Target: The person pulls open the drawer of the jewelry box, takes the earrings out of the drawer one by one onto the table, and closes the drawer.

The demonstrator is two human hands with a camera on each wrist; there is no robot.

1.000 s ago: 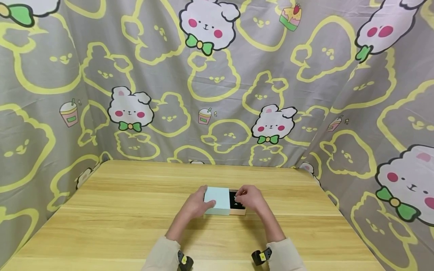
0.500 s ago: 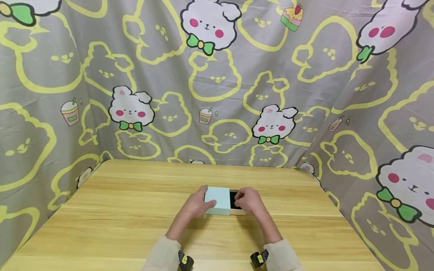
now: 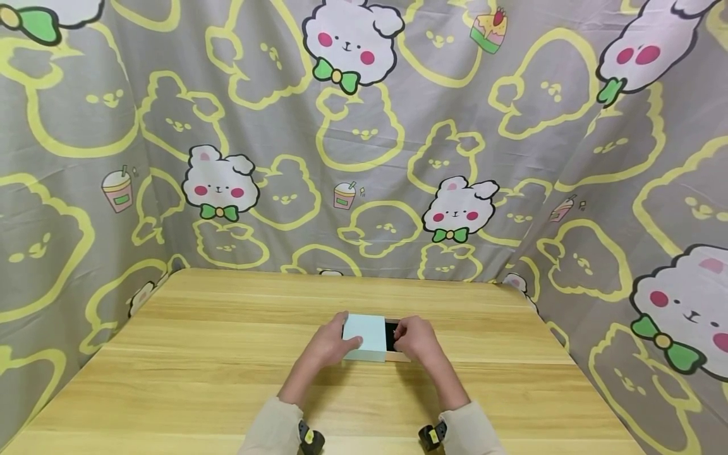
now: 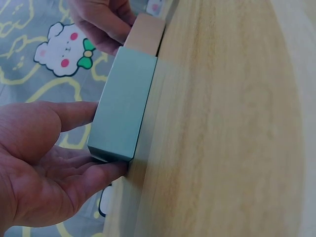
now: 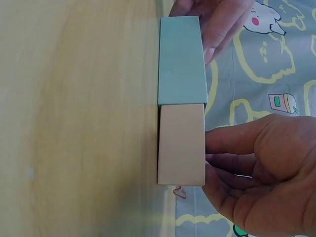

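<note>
A pale blue drawer box point(image 3: 364, 332) lies on the table, its peach inner drawer point(image 5: 181, 144) slid partly out to the right. My left hand point(image 3: 328, 342) grips the blue sleeve at its left end, thumb on top and fingers along the end. My right hand point(image 3: 416, 335) reaches into the exposed part of the drawer, fingers bent down to the black lining point(image 3: 390, 335). A tiny pale speck shows on the lining beside those fingertips. The fingertips are hidden behind the drawer wall in the right wrist view, so anything between them cannot be made out.
The light wood table point(image 3: 227, 392) spreads around the box on all sides. A grey curtain point(image 3: 375, 145) with cartoon bears hangs behind and at both sides. A small ribbon loop point(image 5: 179, 192) sticks out from the drawer's outer end.
My right hand has shifted slightly lower over the drawer, covering silvery bits that showed on the lining one second ago. The left hand and box have stayed in place.
</note>
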